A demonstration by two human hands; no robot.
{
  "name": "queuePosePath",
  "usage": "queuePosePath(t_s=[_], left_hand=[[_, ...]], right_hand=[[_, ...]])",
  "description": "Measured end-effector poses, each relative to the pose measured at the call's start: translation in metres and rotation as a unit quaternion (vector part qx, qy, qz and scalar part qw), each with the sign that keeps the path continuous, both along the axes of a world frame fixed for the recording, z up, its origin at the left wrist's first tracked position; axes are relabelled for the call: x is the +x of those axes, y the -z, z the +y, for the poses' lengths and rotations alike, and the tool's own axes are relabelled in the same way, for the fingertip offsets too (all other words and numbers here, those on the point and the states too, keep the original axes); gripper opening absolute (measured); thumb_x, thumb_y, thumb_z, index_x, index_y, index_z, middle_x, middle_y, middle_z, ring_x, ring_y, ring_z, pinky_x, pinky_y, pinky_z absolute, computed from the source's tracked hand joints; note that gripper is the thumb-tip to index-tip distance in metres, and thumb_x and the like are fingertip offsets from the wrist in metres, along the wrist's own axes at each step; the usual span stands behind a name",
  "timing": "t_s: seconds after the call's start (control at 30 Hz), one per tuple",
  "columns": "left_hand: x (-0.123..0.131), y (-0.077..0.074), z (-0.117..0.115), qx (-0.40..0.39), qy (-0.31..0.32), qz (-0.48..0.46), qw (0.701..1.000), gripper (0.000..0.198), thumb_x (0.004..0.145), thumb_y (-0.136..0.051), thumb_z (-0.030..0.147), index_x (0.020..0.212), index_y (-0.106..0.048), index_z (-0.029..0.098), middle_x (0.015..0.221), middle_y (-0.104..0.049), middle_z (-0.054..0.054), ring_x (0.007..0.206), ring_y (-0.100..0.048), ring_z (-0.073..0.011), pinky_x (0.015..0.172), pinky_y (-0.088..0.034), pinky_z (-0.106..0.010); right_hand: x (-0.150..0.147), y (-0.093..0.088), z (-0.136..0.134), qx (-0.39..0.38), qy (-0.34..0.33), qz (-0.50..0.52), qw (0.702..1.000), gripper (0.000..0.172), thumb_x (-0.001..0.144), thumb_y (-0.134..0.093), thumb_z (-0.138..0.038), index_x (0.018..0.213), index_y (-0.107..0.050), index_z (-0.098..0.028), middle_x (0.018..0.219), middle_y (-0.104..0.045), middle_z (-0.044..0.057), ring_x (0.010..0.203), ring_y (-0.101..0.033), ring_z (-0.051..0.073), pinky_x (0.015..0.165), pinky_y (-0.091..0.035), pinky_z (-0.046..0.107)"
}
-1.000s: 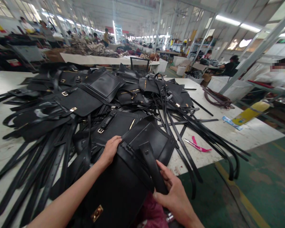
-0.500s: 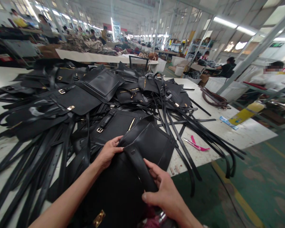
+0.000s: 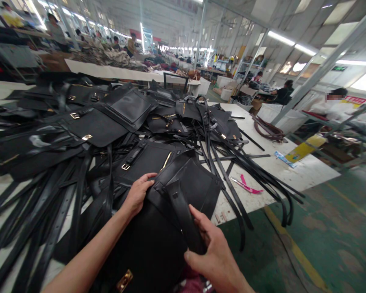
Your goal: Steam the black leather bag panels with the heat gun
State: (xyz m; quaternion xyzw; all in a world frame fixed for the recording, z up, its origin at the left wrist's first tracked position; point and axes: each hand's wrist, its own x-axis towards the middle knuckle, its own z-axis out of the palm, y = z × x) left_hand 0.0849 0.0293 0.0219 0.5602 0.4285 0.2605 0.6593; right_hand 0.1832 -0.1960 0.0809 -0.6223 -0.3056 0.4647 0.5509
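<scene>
A black leather bag panel (image 3: 146, 240) with a gold clasp (image 3: 125, 280) lies closest to me, at the table's front edge. My left hand (image 3: 140, 192) grips its far edge, thumb on top and fingers beyond. A black strap handle (image 3: 183, 215) rises in a curve from that panel. My right hand (image 3: 212, 248) is closed round the handle's near part, thumb on one side and fingers on the other. Just beyond lies another black bag panel (image 3: 198, 183). To its left is a piece with a gold zipper (image 3: 165, 161) and a buckle (image 3: 125, 167).
Black bag pieces (image 3: 103, 122) are heaped over the white table (image 3: 311, 175), with long straps (image 3: 262, 175) trailing right. Small scissors (image 3: 239, 183) with a pink ribbon, a yellow bottle (image 3: 305, 148) and coiled brown straps (image 3: 268, 129) lie at right. Other people work farther off.
The handle's far end has lifted off the panel and now stands more upright, with my right hand still on it. My left hand stays at the panel's edge. The whole view has shifted slightly.
</scene>
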Motion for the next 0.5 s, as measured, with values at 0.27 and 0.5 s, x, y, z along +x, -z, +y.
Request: queuePosePath(t_s=[0.27, 0.5], left_hand=[[-0.004, -0.003, -0.006, -0.046, 0.049, -0.037, 0.997, 0.054, 0.056, -0.069, 0.022, 0.108, -0.052, 0.018, 0.092, -0.068, -0.004, 0.079, -0.063, -0.0187, 0.073, -0.047, -0.03], [0.0, -0.022, -0.012, 0.24, -0.094, 0.126, 0.958, 0.04, 0.061, -0.063, 0.026, 0.1, -0.057, 0.019, 0.104, -0.061, -0.007, 0.099, -0.056, -0.0246, 0.09, -0.041, -0.038]], right_hand=[[0.001, 0.002, 0.015, 0.014, 0.04, 0.048, 0.998, 0.078, 0.058, -0.057, 0.001, 0.13, -0.037, -0.022, 0.121, -0.057, 0.005, 0.103, -0.058, 0.022, 0.092, -0.045, 0.038], [0.014, 0.009, 0.01, 0.013, 0.077, 0.022, 0.997, 0.074, 0.06, -0.059, -0.003, 0.129, -0.037, -0.018, 0.113, -0.06, 0.007, 0.103, -0.058, 0.023, 0.091, -0.046, 0.036]])
